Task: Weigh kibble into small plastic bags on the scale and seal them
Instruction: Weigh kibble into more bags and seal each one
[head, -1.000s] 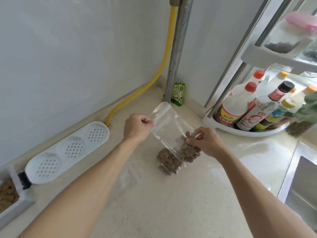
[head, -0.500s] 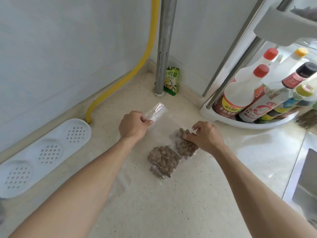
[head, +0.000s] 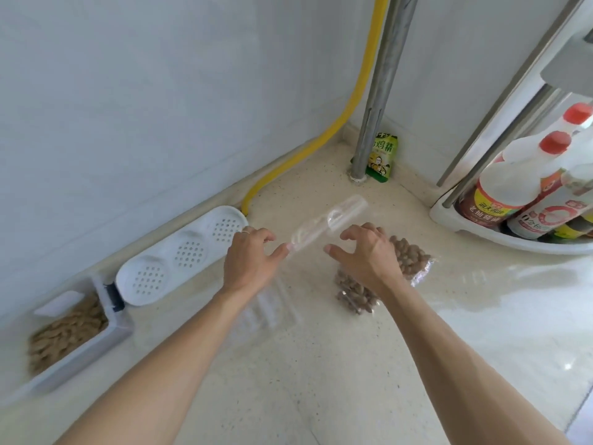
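Left hand (head: 248, 263) pinches the mouth end of the small clear plastic bag of brown kibble (head: 324, 226), keeping the strip taut, likely for sealing. Right hand (head: 364, 252) hovers over the filled end, fingers curled loosely, grasping nothing I can see (contact is hidden). The bag lies on the speckled cream counter (head: 321, 364), toward its back corner.

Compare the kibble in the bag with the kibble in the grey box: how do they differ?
The bagged kibble is dark brown; the kibble in the grey box is lighter tan. The bagged kibble is sealed in clear plastic partly under the right hand; the box kibble lies uncovered, untouched, beside the wall. Both rest on the counter.
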The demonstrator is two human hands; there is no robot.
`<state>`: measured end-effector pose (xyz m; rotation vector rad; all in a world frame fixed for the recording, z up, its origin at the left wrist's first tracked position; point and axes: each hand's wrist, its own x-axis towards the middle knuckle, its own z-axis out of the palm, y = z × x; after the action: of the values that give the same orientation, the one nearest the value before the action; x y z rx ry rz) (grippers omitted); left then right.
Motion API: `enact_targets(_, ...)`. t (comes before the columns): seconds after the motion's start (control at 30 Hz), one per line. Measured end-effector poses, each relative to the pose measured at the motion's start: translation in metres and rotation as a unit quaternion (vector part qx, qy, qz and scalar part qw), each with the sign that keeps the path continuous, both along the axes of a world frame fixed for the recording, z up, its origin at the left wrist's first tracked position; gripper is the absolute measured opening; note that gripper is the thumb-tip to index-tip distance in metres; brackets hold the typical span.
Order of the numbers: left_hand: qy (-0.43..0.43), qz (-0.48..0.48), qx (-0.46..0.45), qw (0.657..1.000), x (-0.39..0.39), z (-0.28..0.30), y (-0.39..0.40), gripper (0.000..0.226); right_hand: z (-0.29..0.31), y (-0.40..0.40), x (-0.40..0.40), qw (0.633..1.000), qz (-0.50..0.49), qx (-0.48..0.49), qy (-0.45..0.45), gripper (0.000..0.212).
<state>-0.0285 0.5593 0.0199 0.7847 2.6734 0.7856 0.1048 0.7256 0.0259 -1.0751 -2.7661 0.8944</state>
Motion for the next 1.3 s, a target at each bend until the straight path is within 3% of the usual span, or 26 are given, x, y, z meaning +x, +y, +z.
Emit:
enact_targets(0.2,0.005,0.018,-0.07,0.997,0.008,-0.005,-0.101,0.05,-0.01,-0.09,-0.024,0.994,0.088,-0.057,-0.005,0.053)
enact_targets(0.4,0.003,-0.012,-0.214,0.977,0.011,-0.019,-0.146,0.089,-0.029,-0.134,-0.028,0.992,0.1,0.012,-0.081,0.074)
enact_targets(0.57,0.071,-0.022,-0.262,0.962,0.017,-0.029,-0.15,0.096,-0.041,-0.138,-0.026,0.985,0.114,0.031,-0.125,0.069)
enact_targets(0.73,0.08,-0.01,-0.173,0.982,0.016,-0.027,-0.145,0.06,-0.042,-0.134,-0.025,0.993,0.087,-0.016,-0.077,0.063)
enact_targets(0.8,0.015,-0.004,-0.1,0.995,0.015,-0.021,-0.147,0.033,-0.04,-0.133,-0.023,0.996,0.072,-0.028,-0.04,0.065)
enact_targets(0.87,-0.069,-0.004,-0.046,0.997,0.014,-0.01,-0.151,0.021,-0.033,-0.133,-0.021,0.997,0.061,-0.055,0.013,0.065)
enact_targets(0.93,-0.111,-0.014,-0.008,0.994,0.013,0.004,-0.157,0.019,-0.022,-0.134,-0.021,0.99,0.042,-0.121,0.058,0.058)
enact_targets(1.07,-0.157,-0.001,0.052,0.986,0.015,0.03,-0.18,0.026,0.0,-0.153,-0.02,0.967,0.044,-0.225,0.115,0.009)
enact_targets(1.1,-0.16,0.009,0.062,0.985,0.015,0.035,-0.19,0.028,0.006,-0.16,-0.02,0.961,0.048,-0.241,0.127,0.006)
enact_targets(1.3,-0.135,0.035,0.069,0.988,0.018,0.06,-0.28,0.027,0.039,-0.233,-0.013,0.949,0.073,-0.287,0.109,0.028)
